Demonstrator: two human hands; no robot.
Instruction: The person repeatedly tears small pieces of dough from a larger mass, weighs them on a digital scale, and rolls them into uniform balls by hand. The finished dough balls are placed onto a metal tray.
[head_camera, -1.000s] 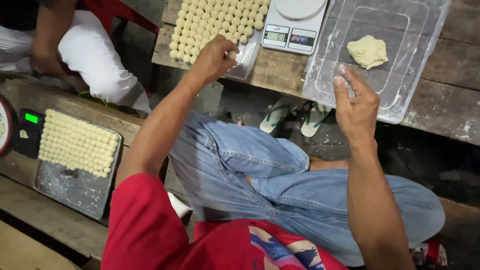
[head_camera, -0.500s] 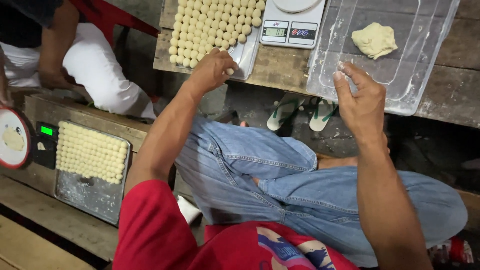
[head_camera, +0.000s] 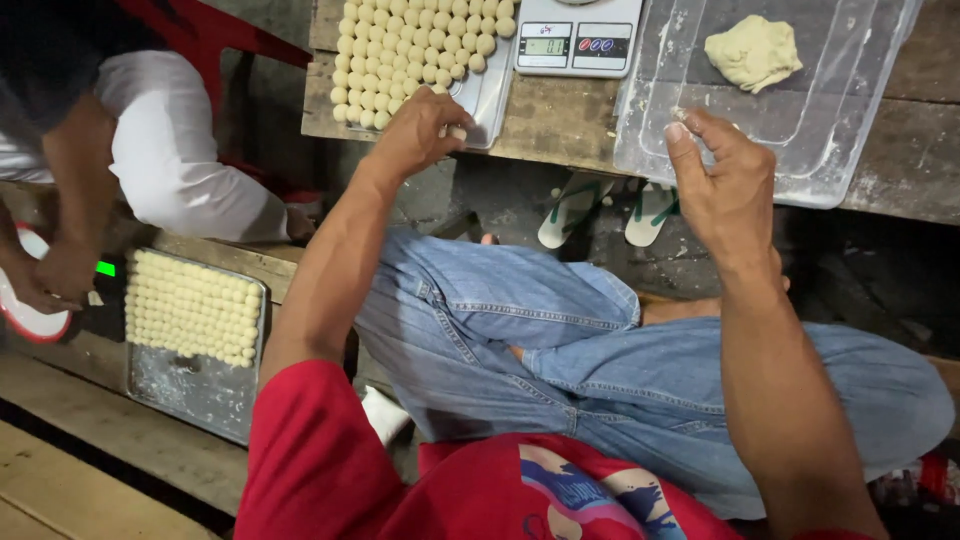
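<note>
On a rough wooden bench (head_camera: 560, 120), seen from head cam: left hand (head_camera: 415, 130) w/ fingers pinching a small dough ball (head_camera: 456, 131) at the near edge of a metal tray (head_camera: 490, 95) packed w/ rows of dough balls (head_camera: 410, 45). Right hand (head_camera: 725, 185) hovers at the rim of a clear plastic tub (head_camera: 800, 150), fingers loosely curled, thumb & forefinger pressed together. Dough lump (head_camera: 752, 52) sits inside tub. Kitchen scale (head_camera: 575, 40) btwn tray & tub. Second filled tray (head_camera: 195, 315) lower left, beside another person's arm (head_camera: 75, 180).
</note>
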